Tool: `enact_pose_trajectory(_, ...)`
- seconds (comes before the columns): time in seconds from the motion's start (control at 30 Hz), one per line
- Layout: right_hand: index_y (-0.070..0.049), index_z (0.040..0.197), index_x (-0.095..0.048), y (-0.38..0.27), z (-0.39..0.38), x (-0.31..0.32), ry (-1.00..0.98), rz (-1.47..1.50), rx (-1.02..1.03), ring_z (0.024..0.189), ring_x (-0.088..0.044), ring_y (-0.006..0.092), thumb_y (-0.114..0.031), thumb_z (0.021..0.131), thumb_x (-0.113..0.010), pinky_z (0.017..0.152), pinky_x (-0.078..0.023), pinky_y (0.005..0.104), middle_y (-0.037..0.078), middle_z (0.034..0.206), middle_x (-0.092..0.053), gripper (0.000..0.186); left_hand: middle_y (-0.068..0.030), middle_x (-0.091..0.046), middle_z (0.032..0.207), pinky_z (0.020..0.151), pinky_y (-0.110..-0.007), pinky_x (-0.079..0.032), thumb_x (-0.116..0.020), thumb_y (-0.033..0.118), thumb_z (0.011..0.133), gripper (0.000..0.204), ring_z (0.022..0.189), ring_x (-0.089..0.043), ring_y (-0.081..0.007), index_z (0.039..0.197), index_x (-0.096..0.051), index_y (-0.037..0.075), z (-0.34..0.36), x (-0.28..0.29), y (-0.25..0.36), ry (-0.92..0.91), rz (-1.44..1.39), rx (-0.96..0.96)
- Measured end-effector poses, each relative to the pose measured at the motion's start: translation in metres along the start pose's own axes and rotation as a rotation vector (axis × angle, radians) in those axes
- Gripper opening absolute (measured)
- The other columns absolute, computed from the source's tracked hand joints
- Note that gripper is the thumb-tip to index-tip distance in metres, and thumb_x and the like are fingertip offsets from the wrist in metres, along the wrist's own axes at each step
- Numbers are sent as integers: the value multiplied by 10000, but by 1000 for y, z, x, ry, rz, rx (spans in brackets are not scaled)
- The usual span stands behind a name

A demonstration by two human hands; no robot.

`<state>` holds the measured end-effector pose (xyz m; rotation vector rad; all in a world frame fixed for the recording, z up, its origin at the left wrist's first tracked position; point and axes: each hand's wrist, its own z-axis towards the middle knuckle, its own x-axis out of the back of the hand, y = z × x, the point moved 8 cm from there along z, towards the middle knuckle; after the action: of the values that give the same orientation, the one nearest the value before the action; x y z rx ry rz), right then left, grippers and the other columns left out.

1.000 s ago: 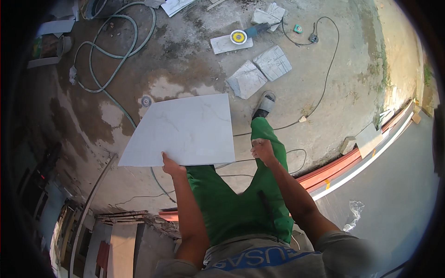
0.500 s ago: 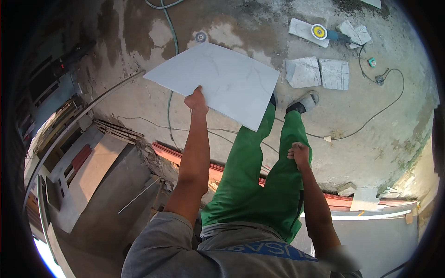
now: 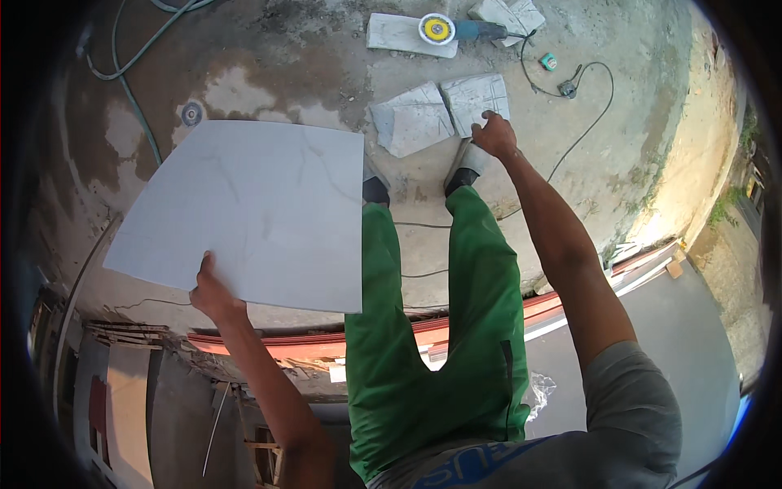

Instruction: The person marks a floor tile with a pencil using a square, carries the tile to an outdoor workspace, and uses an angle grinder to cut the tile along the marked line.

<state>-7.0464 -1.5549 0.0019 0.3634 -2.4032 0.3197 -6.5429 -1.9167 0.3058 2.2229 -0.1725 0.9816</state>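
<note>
My left hand (image 3: 216, 295) grips the near edge of a large white marbled tile (image 3: 261, 204), thumb on the top face and the other fingers hidden beneath. The tile hangs out in front of my left leg. My right hand (image 3: 494, 135), fingers loosely bent and slightly apart, is over the near edge of a cut tile piece (image 3: 475, 98); nothing shows in it, and I cannot tell whether it touches the piece. Left of that piece lies another cut tile piece (image 3: 414, 122) with a broken edge.
An angle grinder (image 3: 468, 31) with a yellow-centred disc rests on a tile strip (image 3: 391, 37). Its black cord (image 3: 599, 114) loops rightward past a green tape measure (image 3: 548, 61). A loose disc (image 3: 192, 113) and a green hose (image 3: 134, 102) lie left. Red beams (image 3: 309, 346) edge a drop behind my feet.
My view has shifted right. The tile has swung round to the left in my left hand. My right hand has risen from my thigh, reached forward to the cut pieces and loosened from a fist.
</note>
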Motion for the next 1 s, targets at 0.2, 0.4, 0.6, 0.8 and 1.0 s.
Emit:
enact_pose_trajectory(0.2,-77,1573,-367,-30,132,74,299,-307,215,1435,-485,423,-220,864,-676,1080,-517,526,196,1586,-437,786,-145,-704,1203,847,-385,-589,-793,142,895,439,994,-697,-256,1233,-691,-119,8,-13,-6,60,63,-140)
enact_pose_trajectory(0.4,5,1454,-539,-85,221,76,452,-580,481,1336,-543,406,-298,882,-732,1100,-459,577,233,1441,-552,676,-128,-686,1302,959,-396,-550,-806,286,901,573,1101,-677,-263,1339,-674,-59,19,9,-6,157,307,-190)
enact_pose_trajectory(0.6,-12,1350,-612,-31,248,81,591,-236,638,1419,-482,419,-303,807,-798,1114,-444,588,241,1516,-508,644,-138,-661,1359,991,-393,-541,-769,365,942,627,1161,-662,-271,1389,-640,-55,18,-7,-18,94,392,-149)
enact_pose_trajectory(0.8,-26,1166,-660,170,105,18,190,373,71,1110,-686,410,-348,695,-872,951,-551,463,227,1142,-704,608,-149,-654,1377,1020,-395,-539,-729,371,972,627,1195,-654,-283,1419,-612,-53,19,15,-15,54,359,-102)
enact_pose_trajectory(1.0,-59,1165,-585,461,-206,24,-34,-81,-604,1126,-677,415,-264,714,-817,953,-537,573,175,1195,-660,547,-164,-643,1405,1064,-412,-528,-663,397,1008,637,1241,-641,-300,1471,-566,-28,86,50,-24,-27,420,-125)
